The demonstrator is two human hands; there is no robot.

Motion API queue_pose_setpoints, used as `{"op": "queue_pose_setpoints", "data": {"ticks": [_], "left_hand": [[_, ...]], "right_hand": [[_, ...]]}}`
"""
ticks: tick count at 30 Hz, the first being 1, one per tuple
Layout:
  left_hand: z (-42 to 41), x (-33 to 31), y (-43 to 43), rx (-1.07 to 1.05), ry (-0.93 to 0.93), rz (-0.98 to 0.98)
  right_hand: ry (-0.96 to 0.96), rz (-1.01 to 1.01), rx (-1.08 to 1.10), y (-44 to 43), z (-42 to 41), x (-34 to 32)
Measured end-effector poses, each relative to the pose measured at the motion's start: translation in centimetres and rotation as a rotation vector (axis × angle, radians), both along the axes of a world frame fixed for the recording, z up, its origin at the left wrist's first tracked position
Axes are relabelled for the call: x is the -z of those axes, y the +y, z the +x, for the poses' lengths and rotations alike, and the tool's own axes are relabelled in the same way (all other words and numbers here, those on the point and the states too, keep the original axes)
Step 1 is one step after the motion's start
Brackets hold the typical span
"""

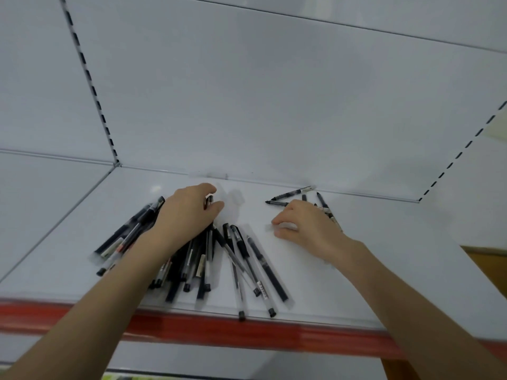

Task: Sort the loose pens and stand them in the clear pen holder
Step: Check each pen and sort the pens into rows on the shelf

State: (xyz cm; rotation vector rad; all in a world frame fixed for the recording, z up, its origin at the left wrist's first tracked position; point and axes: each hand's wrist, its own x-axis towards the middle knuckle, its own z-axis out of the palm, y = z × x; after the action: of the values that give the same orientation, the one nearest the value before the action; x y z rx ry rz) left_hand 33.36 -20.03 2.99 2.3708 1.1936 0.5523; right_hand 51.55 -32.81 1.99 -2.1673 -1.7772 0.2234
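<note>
Two lots of pens on the white shelf [356, 270]: a big pile [208, 264] fanned out left of centre, many in clear sleeves, a few ends reaching the red front edge [192, 325]; and a small cluster [299, 192] well apart at the right rear, close to the back wall. Left hand [189, 212] resting over the top of the big pile, fingers and thumb curled round the end of a dark pen [210, 200]. Right hand [304, 223] low just in front of the small cluster, fingers bent, tips down on the shelf; impossible to tell whether pinching anything, with only a pale blur under the fingertips. No clear pen holder plainly visible; possibly a faint clear outline [211, 176] against the back wall between the hands, too faint to call. Judged from this: the sorting step in hand, like pens going from the pile into the cluster, and no pen standing upright anywhere. Next move, most likely: lifting the gripped pen free without dragging its crossed and overlapping neighbours, then carrying it across to the matching group. Worth watching: slippery sleeves, and the pens at the front edge, easily knocked off by a forearm. After that, finding the holder and gathering each group, ends aligned, for standing upright.
</note>
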Motion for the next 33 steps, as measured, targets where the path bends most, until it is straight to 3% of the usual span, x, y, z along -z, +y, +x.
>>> {"op": "queue_pose_setpoints", "data": {"ticks": [5, 8, 11, 19, 26, 29, 33], "left_hand": [[0.3, 0.2, -0.1, -0.007, 0.073, 0.084], [0.9, 0.1, -0.3, -0.007, -0.019, 0.177], [2.6, -0.1, -0.8, 0.089, -0.080, 0.250], [11.2, 0.1, -3.1, 0.442, 0.161, 0.277], [14.7, 1.1, -2.9, 0.508, 0.355, 0.320], [14.1, 0.6, -2.8, 0.520, 0.257, 0.290], [11.7, -1.0, -2.8, 0.432, -0.079, 0.246]], "right_hand": [[0.019, 0.052, -0.009, -0.1, -0.2, 0.1], [0.221, 0.186, 0.150, -1.1, 0.5, -0.8], [0.302, 0.327, 0.324, -2.4, 2.1, -1.3], [0.319, 0.411, 0.482, -6.6, 4.9, -1.0], [0.319, 0.407, 0.511, -8.8, 5.4, -0.5], [0.343, 0.401, 0.523, -9.0, 5.4, -0.5], [0.478, 0.403, 0.515, -8.4, 4.9, -0.6]]}}
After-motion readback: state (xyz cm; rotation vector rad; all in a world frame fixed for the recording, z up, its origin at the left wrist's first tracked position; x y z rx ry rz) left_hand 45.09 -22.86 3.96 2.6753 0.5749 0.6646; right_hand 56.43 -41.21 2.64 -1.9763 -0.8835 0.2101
